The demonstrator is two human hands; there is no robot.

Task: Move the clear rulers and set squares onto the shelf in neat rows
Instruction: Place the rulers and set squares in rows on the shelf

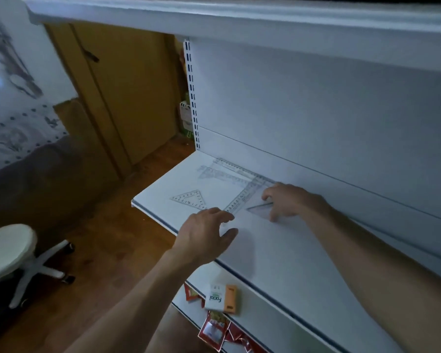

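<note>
On the white shelf (265,245) lie several clear drawing tools. A small set square (190,198) rests flat near the left front corner. Two long clear rulers (229,171) lie toward the back left, and another ruler (242,197) runs diagonally toward the front. My right hand (288,200) pinches a clear set square (261,210) with curled fingers, its edge on the shelf. My left hand (206,233) hovers with relaxed, spread fingers, its fingertips at the near end of the diagonal ruler.
An upper shelf (239,19) overhangs the work area. A lower shelf holds a facial tissue pack (218,298) and red packets (214,329). A white stool (10,250) stands on the wooden floor at left, beside a brown door (127,93).
</note>
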